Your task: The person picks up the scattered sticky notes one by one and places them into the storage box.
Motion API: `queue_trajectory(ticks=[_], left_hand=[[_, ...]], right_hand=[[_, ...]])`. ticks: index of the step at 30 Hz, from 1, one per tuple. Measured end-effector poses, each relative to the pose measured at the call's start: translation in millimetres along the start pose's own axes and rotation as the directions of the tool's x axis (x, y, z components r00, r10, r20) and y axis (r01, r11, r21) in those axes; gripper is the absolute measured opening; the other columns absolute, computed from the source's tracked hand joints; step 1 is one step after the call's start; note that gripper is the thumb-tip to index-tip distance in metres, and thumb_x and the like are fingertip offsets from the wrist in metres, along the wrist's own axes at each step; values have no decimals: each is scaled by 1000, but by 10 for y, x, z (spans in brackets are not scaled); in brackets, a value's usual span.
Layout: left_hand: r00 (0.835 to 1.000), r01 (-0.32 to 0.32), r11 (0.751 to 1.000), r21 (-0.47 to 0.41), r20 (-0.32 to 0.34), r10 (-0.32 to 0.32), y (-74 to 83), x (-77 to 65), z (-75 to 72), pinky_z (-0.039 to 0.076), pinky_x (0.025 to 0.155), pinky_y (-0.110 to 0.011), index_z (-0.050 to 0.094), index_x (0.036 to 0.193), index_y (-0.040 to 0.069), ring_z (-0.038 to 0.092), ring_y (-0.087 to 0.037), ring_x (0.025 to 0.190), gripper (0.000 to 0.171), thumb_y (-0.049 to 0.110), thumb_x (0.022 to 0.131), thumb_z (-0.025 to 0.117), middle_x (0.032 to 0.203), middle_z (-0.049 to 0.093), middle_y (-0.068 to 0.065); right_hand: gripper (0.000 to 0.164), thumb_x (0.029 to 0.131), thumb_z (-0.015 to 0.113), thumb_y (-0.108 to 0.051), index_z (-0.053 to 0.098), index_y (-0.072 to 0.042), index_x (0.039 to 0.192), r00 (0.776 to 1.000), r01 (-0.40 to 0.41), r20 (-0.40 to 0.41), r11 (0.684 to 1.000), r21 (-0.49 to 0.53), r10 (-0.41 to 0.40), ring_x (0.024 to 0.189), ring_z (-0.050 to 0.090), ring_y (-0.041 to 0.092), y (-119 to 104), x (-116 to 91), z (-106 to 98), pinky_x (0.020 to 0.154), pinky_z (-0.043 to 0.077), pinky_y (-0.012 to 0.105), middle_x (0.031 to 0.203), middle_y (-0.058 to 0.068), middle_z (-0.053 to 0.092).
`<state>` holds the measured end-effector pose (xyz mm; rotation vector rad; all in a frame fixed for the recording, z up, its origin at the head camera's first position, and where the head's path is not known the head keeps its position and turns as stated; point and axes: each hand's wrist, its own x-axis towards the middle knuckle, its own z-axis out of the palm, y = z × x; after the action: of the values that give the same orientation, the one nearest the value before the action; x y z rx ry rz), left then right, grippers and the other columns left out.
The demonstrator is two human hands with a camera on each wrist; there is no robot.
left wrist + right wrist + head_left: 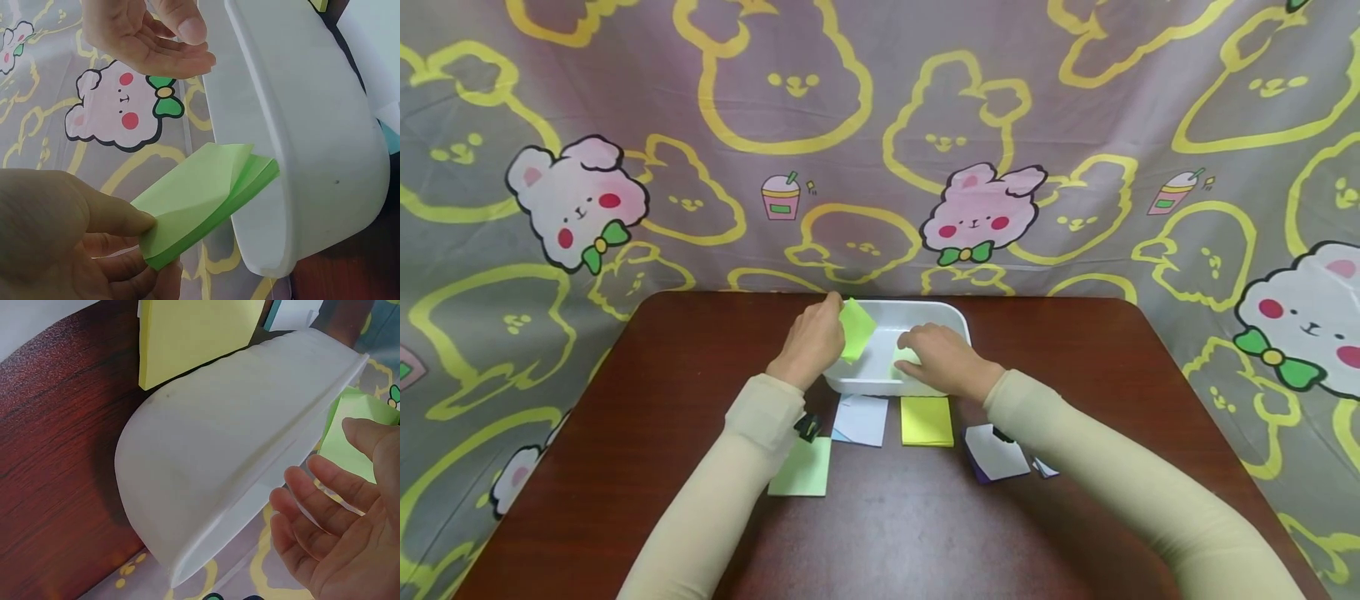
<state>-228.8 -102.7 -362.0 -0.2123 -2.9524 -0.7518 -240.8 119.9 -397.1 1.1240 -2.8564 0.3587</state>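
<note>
My left hand (811, 343) pinches a pad of bright green sticky notes (194, 200) between thumb and fingers, over the left end of a white plastic bin (891, 388). In the left wrist view the pad's top sheet lifts apart from the others at one end. Above the right side of the bin is my right hand (946, 357), its fingers relaxed and holding nothing, as the right wrist view shows. Something pale green (904, 360) shows inside the bin beneath the right fingers; the hand partly hides it.
In front of the bin lie a white pad (861, 421) with a blue corner and a yellow pad (927, 422). A light green pad (802, 468) is at the left; a white-topped purple pad (997, 454) and small slips (1045, 468) lie right. A patterned curtain (850, 183) hangs behind the table.
</note>
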Motion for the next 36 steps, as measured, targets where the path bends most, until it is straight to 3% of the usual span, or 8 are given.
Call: queue_trajectory(ticks=[19, 29, 36], left_hand=[[997, 45, 999, 2, 67, -45, -29, 47, 118, 52, 75, -48, 56, 115, 2, 64, -36, 83, 23, 2, 98, 41, 101, 68, -23], [995, 51, 999, 11, 89, -52, -27, 91, 187, 53, 78, -48, 57, 116, 2, 65, -36, 87, 25, 1, 97, 40, 105, 68, -22], [994, 50, 999, 10, 99, -51, -23, 126, 221, 50, 73, -45, 58, 110, 3, 60, -32, 80, 22, 0, 97, 41, 98, 66, -21]], right_hand=[[30, 95, 71, -25, 72, -1, 113, 999, 9, -32, 1000, 2, -9, 99, 70, 30, 31, -9, 8, 91, 55, 45, 106, 12, 75], [30, 94, 71, -25, 72, 0, 112, 1000, 10, -23, 1000, 3, -10, 98, 70, 31, 41, -26, 33, 89, 56, 46, 105, 13, 75], [31, 95, 71, -26, 72, 0, 113, 1000, 6, -10, 1000, 0, -6, 99, 70, 31, 51, -10, 46, 89, 55, 46, 105, 13, 76]])
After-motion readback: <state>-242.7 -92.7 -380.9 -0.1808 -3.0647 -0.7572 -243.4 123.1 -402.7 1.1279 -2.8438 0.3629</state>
